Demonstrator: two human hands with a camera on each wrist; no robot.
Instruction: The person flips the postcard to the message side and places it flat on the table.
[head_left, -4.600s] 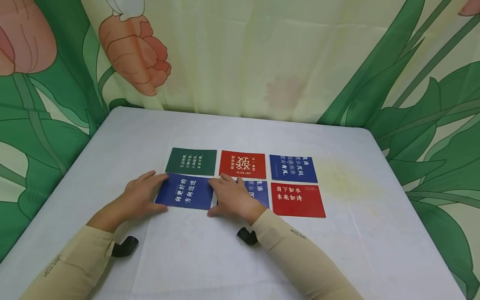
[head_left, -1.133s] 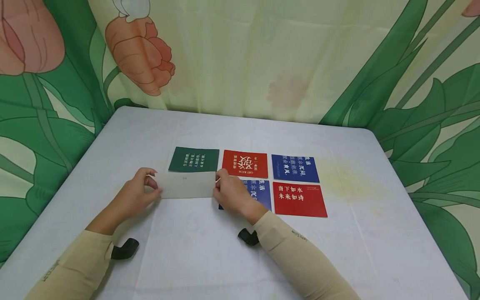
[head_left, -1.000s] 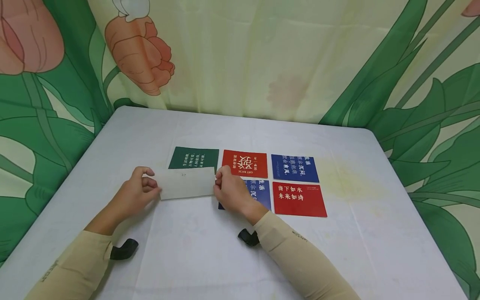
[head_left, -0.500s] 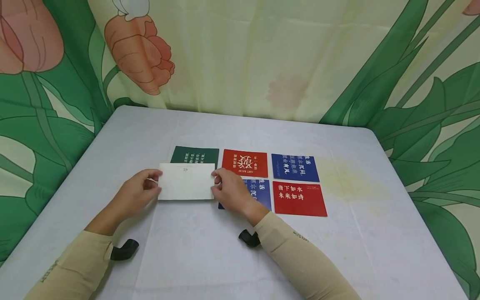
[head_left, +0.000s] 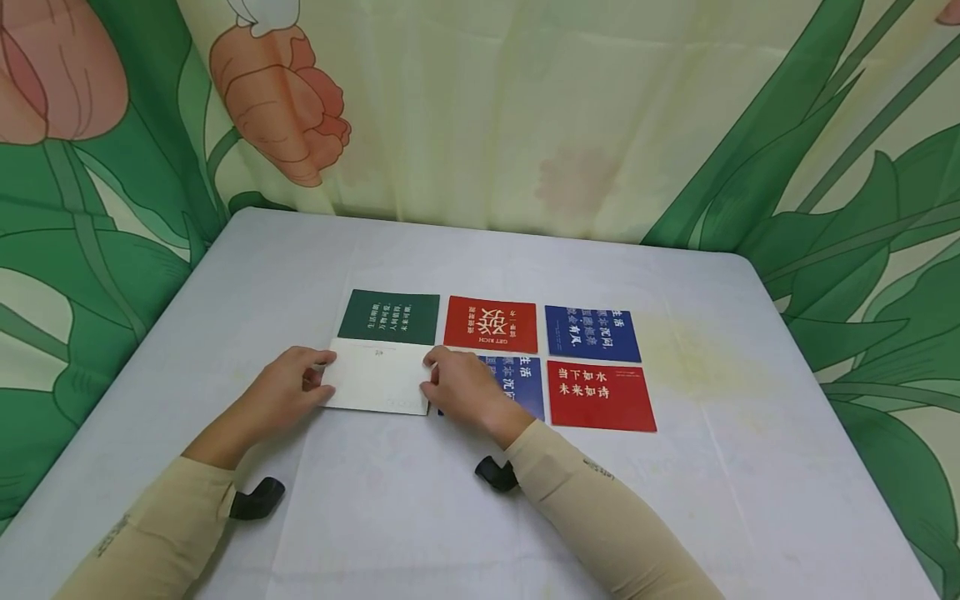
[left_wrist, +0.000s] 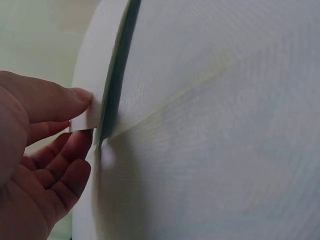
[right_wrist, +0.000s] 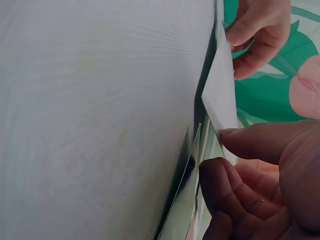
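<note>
A card (head_left: 377, 379) with its white back up, bearing a tiny printed mark, lies level at the near left of the group of cards. My left hand (head_left: 279, 396) pinches its left edge, thumb on top and fingertips underneath in the left wrist view. At the right edge, my right hand (head_left: 467, 390) pinches the same card near its corner; the right wrist view shows this white card (right_wrist: 220, 87) slightly raised there. Partly covered by my right hand is a blue card (head_left: 521, 385). Right behind the white card lies a green card (head_left: 390, 317).
A red card (head_left: 491, 325) and another blue card (head_left: 592, 335) complete the back row. At the near right lies a second red card (head_left: 602, 396). All rest on a white-covered table (head_left: 405, 508), with a flowered curtain (head_left: 480, 125) behind it.
The blue lettered card was lifted by both hands and flipped, so its white back now faces up. In the last half second it came down and nearer, uncovering the green card.
</note>
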